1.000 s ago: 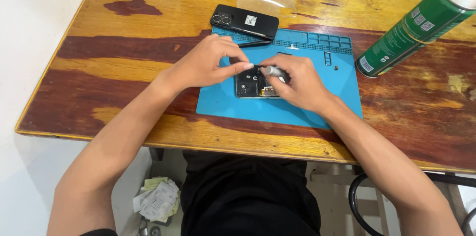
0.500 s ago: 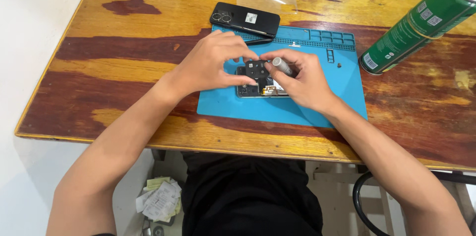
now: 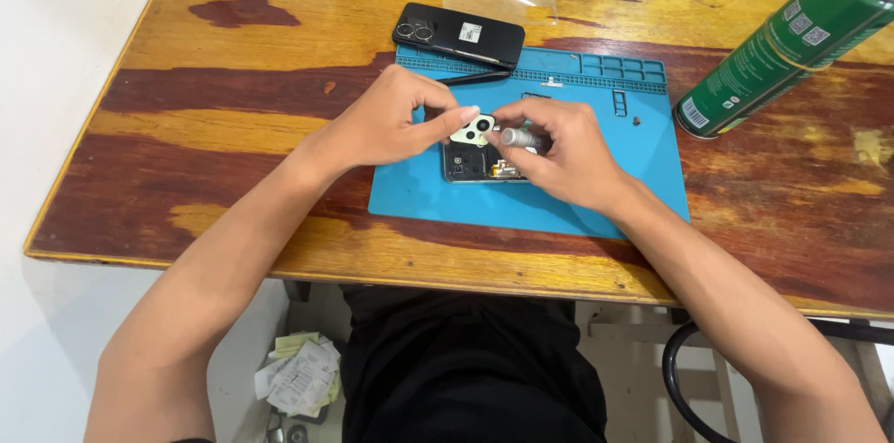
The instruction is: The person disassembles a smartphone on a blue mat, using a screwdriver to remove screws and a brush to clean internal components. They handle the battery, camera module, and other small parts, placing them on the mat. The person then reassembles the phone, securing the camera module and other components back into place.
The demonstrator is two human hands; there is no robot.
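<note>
Centrally, left hand (image 3: 391, 122) pinching pale camera cover (image 3: 472, 131), right hand (image 3: 559, 149) gripping silver tool (image 3: 518, 137), above opened phone (image 3: 475, 163), blue mat (image 3: 577, 201)

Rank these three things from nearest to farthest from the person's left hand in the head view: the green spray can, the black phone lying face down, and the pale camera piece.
From the left hand:
1. Pale camera piece, pinched at its fingertips over the blue mat.
2. Black phone, just beyond the hand at the mat's far edge.
3. Green spray can, far off at the table's right side.

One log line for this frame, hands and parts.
left hand: pinches pale camera cover | right hand: holds silver tool | opened phone: on blue mat
</note>
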